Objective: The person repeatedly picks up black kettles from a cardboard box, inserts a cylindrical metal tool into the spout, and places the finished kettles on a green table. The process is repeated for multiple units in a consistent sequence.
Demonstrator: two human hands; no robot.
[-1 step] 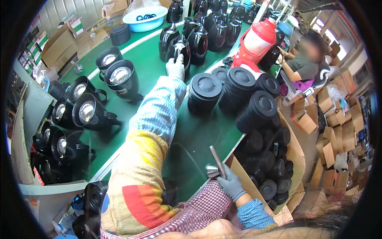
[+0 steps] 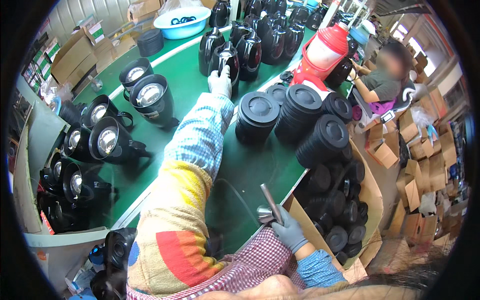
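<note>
Upper centre, left hand (image 2: 220,83) grips a glossy black jug (image 2: 221,56), probably stiff, slippery and best held from its near side; lower centre, right hand (image 2: 290,232) clasps a metal tool (image 2: 270,200).

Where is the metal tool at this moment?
In the head view, the metal tool is low, just right of centre, in the right hand beside the cardboard box.

black jug (image 2: 221,61), silver tool (image 2: 269,198), green tabletop (image 2: 245,170), blue-and-white checked sleeve (image 2: 197,135), maroon-and-white checked apron (image 2: 265,255), pale blue basin (image 2: 181,33)
</note>
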